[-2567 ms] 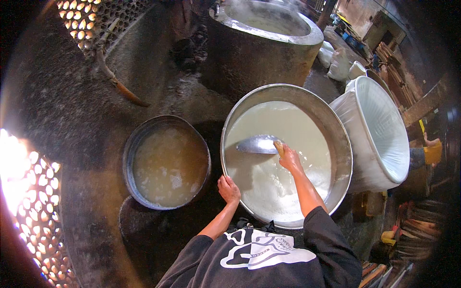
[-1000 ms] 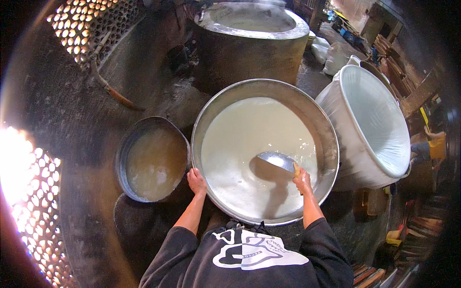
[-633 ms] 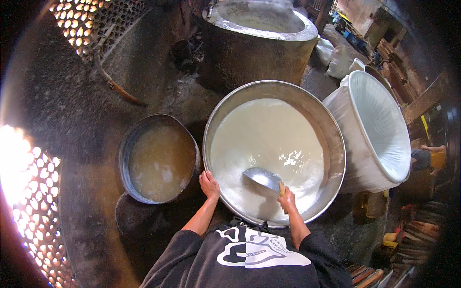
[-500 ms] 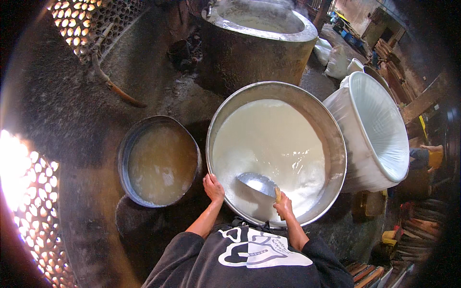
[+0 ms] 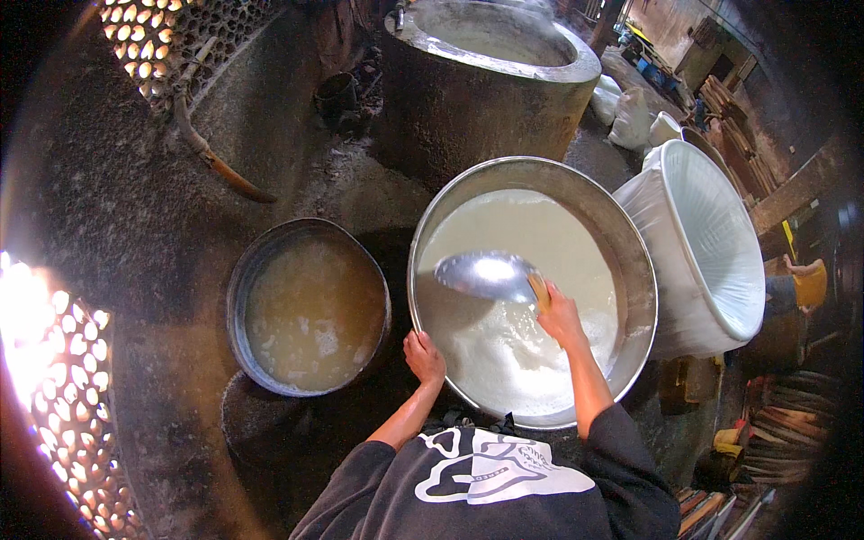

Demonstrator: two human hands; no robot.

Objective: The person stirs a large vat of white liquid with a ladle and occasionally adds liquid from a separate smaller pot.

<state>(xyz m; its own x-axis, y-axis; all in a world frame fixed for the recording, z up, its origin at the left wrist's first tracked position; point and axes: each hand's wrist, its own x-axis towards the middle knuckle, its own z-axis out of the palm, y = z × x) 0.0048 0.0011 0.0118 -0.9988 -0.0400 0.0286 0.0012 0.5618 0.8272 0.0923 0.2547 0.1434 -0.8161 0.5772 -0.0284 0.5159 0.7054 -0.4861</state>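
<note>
A large steel pan (image 5: 636, 279) holds milky white liquid, foamy along its near side. My right hand (image 5: 560, 319) is closed round the wooden handle of a wide metal scoop (image 5: 486, 274), which is over the upper middle-left of the liquid. My left hand (image 5: 425, 358) grips the pan's near-left rim. Beside the pan at the left stands a smaller dark metal pot (image 5: 238, 301) of cloudy brownish liquid with pale bits. Against the pan's right side is a tall tub lined in translucent plastic (image 5: 670, 252).
A big steaming cauldron (image 5: 477, 117) stands behind the pan. White sacks (image 5: 630, 121) lie at the back right. Stacked wood (image 5: 783, 414) is at the lower right. A curved pipe (image 5: 225, 171) lies at the upper left, near pierced walls (image 5: 72, 387).
Since half a second ago, my right hand has lifted the scoop up from the foamy near side toward the liquid's middle. The pan appears further right, with my left hand still on its rim.
</note>
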